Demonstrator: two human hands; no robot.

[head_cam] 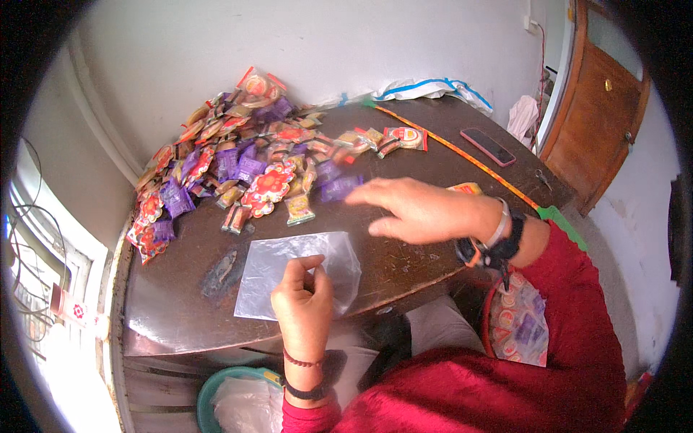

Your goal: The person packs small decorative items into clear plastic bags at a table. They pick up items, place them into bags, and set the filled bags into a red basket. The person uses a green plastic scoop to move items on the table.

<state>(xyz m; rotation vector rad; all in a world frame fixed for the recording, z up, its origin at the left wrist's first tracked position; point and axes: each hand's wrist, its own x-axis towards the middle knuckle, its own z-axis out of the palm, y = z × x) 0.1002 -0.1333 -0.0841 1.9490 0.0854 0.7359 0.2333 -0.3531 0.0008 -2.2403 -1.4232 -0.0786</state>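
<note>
My left hand [301, 295] is at the near side of a clear plastic bag [262, 276], its thumb and index finger pinched together on the film. The bag lies on the dark table, with its right side bulging a little. My right hand [417, 211] is stretched over the table, palm down and slightly blurred, thumb apart from the fingers. Nothing shows in it. Its fingertips are close to a purple packet [341, 188] at the right edge of a large heap of wrapped snacks [233, 157]. Red flower-shaped packets [270, 184] and small yellow-wrapped pieces [299, 208] lie at the heap's front.
A fly swatter [460, 154] with green ends lies across the table [400, 270], beside a phone [487, 146] and keys [543, 178]. Below stand a teal basin [206, 398] with plastic bags and a red container [490, 325] with filled packs. A window is at left, a wooden door [595, 108] at right.
</note>
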